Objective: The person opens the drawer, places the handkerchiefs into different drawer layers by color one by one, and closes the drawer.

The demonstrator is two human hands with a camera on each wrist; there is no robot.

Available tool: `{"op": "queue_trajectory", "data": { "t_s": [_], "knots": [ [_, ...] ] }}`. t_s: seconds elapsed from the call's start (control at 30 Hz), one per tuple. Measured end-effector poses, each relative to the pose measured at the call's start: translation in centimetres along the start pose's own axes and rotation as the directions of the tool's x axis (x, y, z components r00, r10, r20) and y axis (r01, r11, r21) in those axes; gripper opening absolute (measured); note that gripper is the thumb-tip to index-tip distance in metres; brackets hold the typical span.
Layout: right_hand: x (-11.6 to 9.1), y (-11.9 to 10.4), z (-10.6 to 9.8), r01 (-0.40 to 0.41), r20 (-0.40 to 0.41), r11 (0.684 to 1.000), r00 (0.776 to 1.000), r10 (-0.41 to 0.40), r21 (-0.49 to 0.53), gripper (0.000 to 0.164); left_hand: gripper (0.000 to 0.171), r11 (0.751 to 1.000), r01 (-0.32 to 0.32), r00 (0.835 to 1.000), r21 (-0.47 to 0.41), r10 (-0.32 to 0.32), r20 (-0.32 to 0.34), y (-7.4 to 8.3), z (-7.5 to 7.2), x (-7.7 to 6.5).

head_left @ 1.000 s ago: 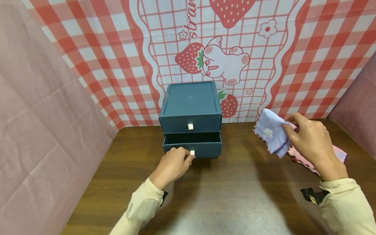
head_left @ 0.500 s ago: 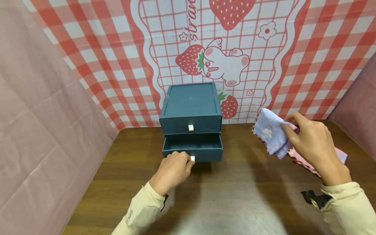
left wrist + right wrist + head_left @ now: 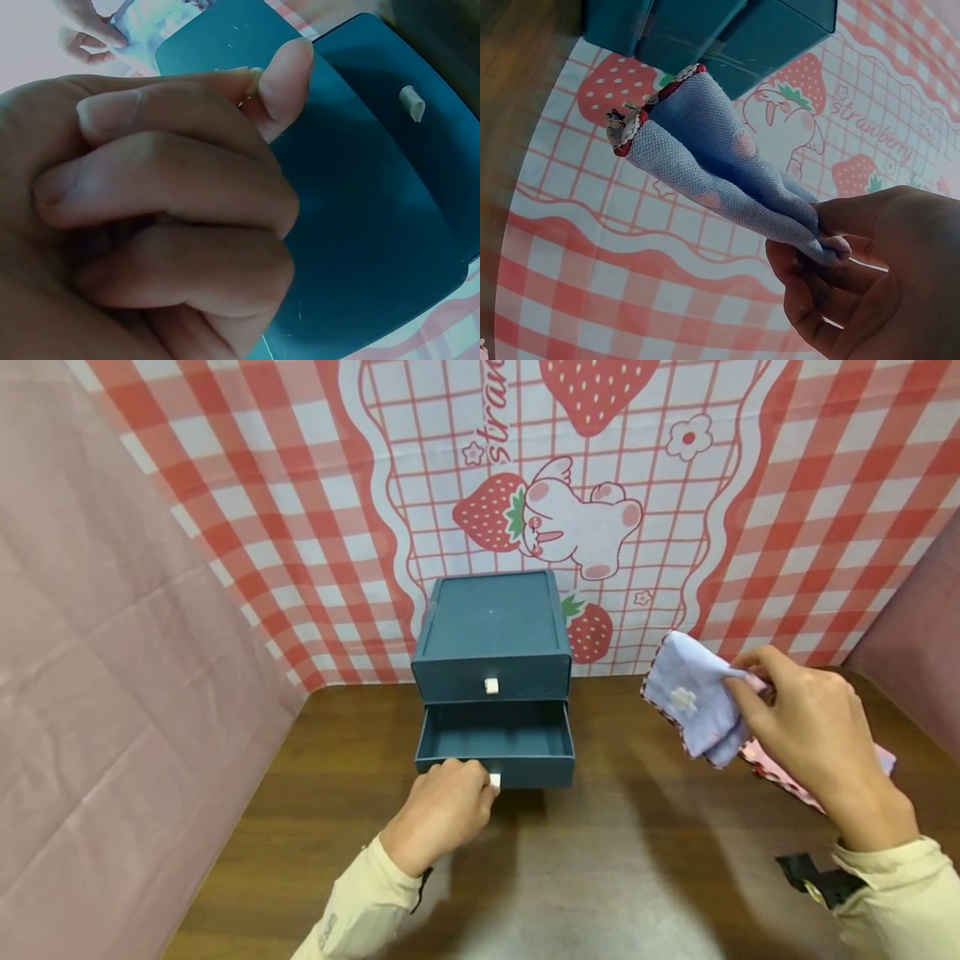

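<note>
My left hand pinches the small white knob of the lower drawer, which stands pulled out from a dark teal two-drawer box. Nothing shows inside that drawer. The upper drawer is closed. In the left wrist view, thumb and index finger meet at the knob, mostly covering it. My right hand holds up a folded lavender cloth by one corner, to the right of the box. The cloth has a white flower and a dark red patterned trim; the right wrist view shows its folded layers.
A pink cloth with similar trim lies on the wooden table under my right hand, partly hidden by it. A strawberry-print checked sheet hangs right behind the box. Pink fabric walls off the left side.
The lower drawer has come further out toward me, with my left hand drawing on its knob. My right hand keeps the lavender cloth at nearly the same spot.
</note>
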State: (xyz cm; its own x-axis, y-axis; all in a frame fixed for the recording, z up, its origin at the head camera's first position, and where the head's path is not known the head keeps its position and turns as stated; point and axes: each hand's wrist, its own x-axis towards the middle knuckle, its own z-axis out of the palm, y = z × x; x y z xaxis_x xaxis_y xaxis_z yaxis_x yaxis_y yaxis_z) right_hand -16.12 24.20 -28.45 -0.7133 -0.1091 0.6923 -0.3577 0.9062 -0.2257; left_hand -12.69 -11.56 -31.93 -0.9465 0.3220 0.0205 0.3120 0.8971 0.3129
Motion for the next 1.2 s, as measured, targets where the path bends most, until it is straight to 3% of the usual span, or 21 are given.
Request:
{"op": "queue_trajectory", "data": {
  "t_s": [0.23, 0.5, 1.0, 1.2],
  "knots": [
    [-0.1, -0.2, -0.5, 0.023, -0.025, 1.000, 0.999, -0.024, -0.005, 0.016, 0.043, 0.991, -0.018, 1.000, -0.135, 0.021, 0.021, -0.6, 0.1, -1.1],
    [0.0, -0.7, -0.7, 0.027, -0.026, 1.000, 0.999, -0.026, 0.004, 0.016, 0.031, 0.949, -0.098, 0.992, -0.301, 0.119, 0.052, -1.1, 0.6, -2.9],
    [0.0, -0.8, -0.9, 0.035, -0.028, 0.999, 0.999, -0.035, 0.020, 0.017, 0.025, 0.941, -0.057, 0.997, -0.335, 0.036, -0.068, -1.2, 2.2, -5.1],
    [0.0, -1.0, -1.0, 0.037, -0.018, 0.999, 0.999, -0.037, 0.014, 0.018, 0.026, 0.914, -0.083, 0.993, -0.398, 0.040, -0.114, -1.7, 2.7, -6.0]
  ]
}}
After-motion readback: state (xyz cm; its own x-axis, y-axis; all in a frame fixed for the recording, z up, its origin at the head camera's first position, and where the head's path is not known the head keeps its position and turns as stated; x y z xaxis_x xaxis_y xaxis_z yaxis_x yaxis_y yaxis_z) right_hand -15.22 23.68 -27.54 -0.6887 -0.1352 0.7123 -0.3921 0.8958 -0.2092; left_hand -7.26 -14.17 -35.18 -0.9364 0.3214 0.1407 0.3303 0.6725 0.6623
